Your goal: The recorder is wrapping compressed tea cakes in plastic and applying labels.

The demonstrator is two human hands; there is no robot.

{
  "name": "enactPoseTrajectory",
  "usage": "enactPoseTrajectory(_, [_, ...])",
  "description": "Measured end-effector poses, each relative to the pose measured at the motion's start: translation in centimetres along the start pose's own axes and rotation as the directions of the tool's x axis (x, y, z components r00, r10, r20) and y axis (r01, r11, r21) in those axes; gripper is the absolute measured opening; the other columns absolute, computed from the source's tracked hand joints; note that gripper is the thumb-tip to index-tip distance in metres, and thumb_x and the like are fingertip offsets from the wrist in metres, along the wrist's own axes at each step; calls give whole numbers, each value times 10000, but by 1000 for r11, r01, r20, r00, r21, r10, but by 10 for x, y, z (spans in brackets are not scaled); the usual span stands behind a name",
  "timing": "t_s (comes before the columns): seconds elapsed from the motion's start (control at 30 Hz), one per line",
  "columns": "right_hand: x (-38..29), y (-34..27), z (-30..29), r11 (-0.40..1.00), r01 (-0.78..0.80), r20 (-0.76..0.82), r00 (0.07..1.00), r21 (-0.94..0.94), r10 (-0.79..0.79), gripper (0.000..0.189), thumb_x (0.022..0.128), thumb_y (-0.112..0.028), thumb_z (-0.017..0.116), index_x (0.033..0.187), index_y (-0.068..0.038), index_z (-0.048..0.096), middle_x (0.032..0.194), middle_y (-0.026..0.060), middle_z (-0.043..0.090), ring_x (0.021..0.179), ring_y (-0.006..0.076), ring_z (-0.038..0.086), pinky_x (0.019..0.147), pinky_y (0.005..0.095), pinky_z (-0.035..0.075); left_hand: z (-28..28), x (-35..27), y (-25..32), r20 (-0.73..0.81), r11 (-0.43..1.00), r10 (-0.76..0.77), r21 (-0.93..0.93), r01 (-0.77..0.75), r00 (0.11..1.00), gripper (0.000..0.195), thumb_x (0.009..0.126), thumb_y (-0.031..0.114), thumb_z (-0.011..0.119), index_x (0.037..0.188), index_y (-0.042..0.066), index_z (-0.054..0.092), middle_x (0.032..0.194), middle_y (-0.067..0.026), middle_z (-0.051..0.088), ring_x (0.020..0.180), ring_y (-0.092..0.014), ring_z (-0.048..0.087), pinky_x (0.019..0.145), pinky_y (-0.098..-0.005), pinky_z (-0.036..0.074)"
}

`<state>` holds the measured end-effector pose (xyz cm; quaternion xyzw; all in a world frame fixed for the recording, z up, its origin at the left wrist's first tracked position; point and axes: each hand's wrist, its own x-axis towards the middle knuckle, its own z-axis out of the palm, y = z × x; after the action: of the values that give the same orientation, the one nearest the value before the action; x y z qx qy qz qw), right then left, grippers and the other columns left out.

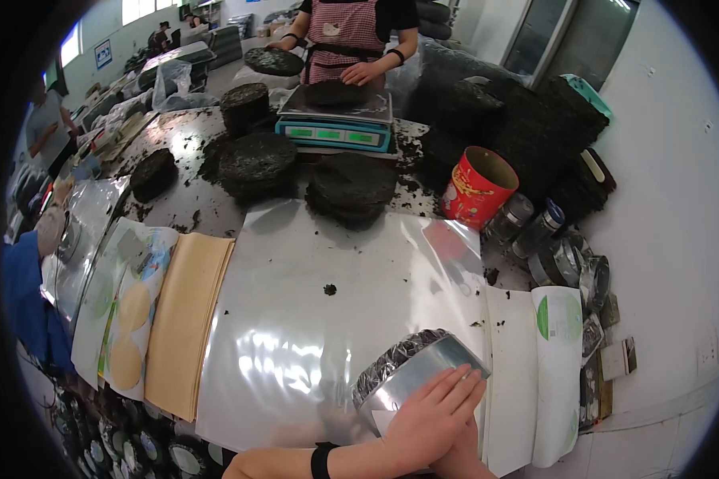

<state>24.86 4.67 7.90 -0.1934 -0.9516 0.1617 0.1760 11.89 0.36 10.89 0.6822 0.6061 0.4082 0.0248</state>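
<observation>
My left hand [431, 407], with a black band on the wrist, lies flat with fingers together on a shiny metal ring [419, 371]. The ring is tilted on the plastic film, and dark dried seaweed in clear plastic wrap [401, 353] bulges from its upper left side. My right hand [468, 440] is crossed beneath the left and mostly hidden, so its grip does not show. A white paper corner [383, 421] shows below the ring. Beneath everything spreads a shiny sheet of plastic film [311, 365], with a small dark seaweed crumb [330, 290] on it.
Round seaweed stacks [352, 185] stand beyond the film, before a digital scale [335, 135]. A co-worker [347, 36] behind it holds a seaweed disc [274, 61]. Brown paper sheets [183, 323] lie left; a red can [479, 187], jars [539, 227] and printed bags [556, 371] stand or lie right.
</observation>
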Motion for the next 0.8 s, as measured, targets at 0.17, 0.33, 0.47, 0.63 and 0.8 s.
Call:
enactPoseTrajectory(0.17, [62,17,10,993,-83,-65,994,81,89,573,898,-225,587,1436,-59,480,1531,196,406,1427,405,354,1172,588,192,16,-27,54,120,933,335,-178,-312,935,379,807,173,552,1138,-6,598,1225,-148,592,1211,-284,540,1062,-384,414])
enactPoseTrajectory(0.33, [-32,-5,18,939,-319,101,946,131,307,531,812,-184,707,1330,-130,605,1378,159,575,1372,378,452,1136,538,320,-15,-16,-8,73,876,135,-475,-84,988,437,777,25,580,1206,58,652,1277,-94,636,1238,-301,584,1049,-405,467])
enactPoseTrajectory(0.47, [-4,48,-61,988,119,-308,948,97,-84,353,805,-204,717,1136,-88,679,1132,138,689,1087,306,650,1004,456,495,-94,-60,-67,106,692,-266,-671,266,958,610,670,-218,448,1163,39,698,1237,-141,671,1244,-304,591,1063,-399,456])
enactPoseTrajectory(0.63, [139,157,35,356,-374,172,857,856,486,457,966,-312,593,1331,-41,543,1306,93,594,1261,183,509,1104,339,339,-238,-81,-66,35,372,-762,-794,481,647,616,636,-65,424,1214,-32,636,1248,-159,657,1198,-251,606,1080,-371,448])
enactPoseTrajectory(0.8, [119,-67,203,481,-232,333,933,846,-134,711,924,-403,678,1458,-12,418,1406,209,506,1320,301,489,1101,397,385,-309,-75,-24,-186,537,-797,-654,532,575,651,671,-68,431,1304,-34,578,1247,-132,639,1163,-204,613,1027,-301,459])
